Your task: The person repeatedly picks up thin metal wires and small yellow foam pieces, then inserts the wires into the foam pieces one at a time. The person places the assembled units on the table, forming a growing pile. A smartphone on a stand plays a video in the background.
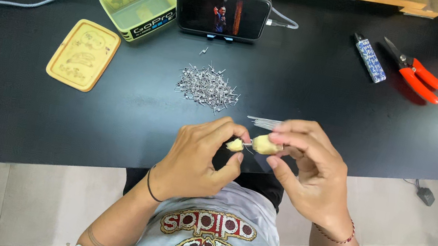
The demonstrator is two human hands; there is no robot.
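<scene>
Yellowish lumps [258,144], possibly putty, pinched between left hand [198,158], right hand [307,168] fingertips.

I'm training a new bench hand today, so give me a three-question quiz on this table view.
1. True or false: the pile of small metal pins lies between the hands and the phone.
2. Which hand holds the larger yellow piece? A) left hand B) right hand C) neither
3. Fill in: the red-handled cutters lie to the ____ of the phone, as the person sees it.

Key:
1. True.
2. B: the right hand pinches it, while the left hand pinches the smaller yellow piece.
3. Right, beside a blue patterned lighter.
</scene>
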